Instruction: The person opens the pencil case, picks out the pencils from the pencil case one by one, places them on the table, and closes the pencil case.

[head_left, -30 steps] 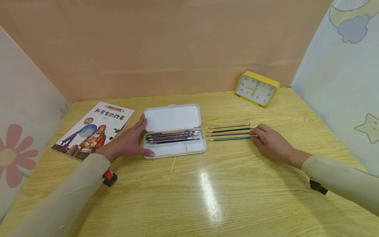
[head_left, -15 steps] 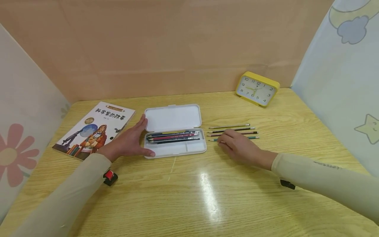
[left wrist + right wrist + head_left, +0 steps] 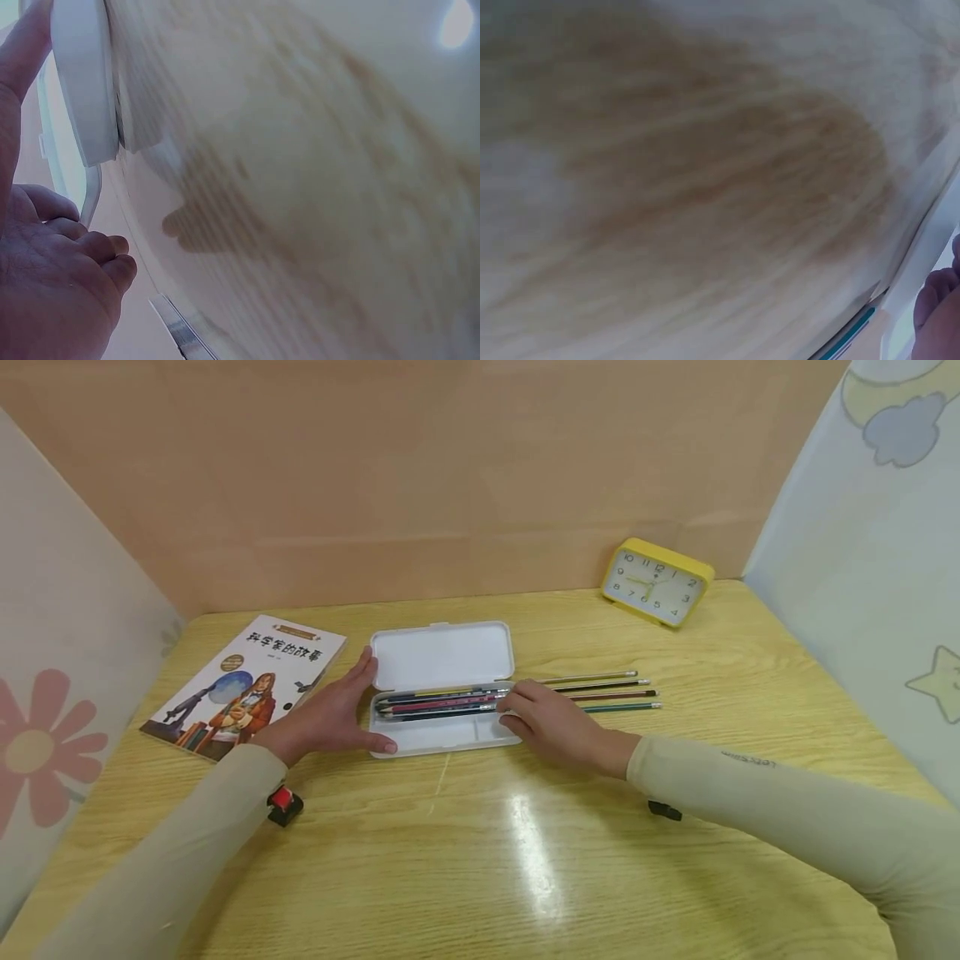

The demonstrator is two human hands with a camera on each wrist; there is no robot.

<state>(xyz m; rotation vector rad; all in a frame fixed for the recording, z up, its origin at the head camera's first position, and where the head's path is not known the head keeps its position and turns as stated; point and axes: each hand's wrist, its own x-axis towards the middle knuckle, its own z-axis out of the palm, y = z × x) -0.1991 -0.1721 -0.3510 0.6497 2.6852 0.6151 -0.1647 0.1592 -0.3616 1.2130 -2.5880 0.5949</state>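
A white pencil case (image 3: 422, 740) lies with its lid (image 3: 442, 656) folded back, several pencils (image 3: 435, 703) in its rear compartment. My left hand (image 3: 333, 710) spreads along the case's left end, thumb at the front corner and fingertips by the lid's edge. In the left wrist view, the thumb touches the white case wall (image 3: 82, 82). At the case's right end, my right hand (image 3: 551, 722) has its fingertips over the pencils' eraser ends. Whether they pinch a pencil is hidden. More pencils (image 3: 622, 695) lie side by side on the table, partly behind the right hand.
A picture-covered book (image 3: 247, 685) lies to the left of the case. The yellow alarm clock (image 3: 657, 581) stands at the back right. Behind the wooden table (image 3: 375, 843) rises a peach-coloured wall (image 3: 420, 485), with patterned panels on both sides.
From the right end of the loose pencils, my right hand has moved left over them to the pencil case. My left hand has stayed at the case's left end.
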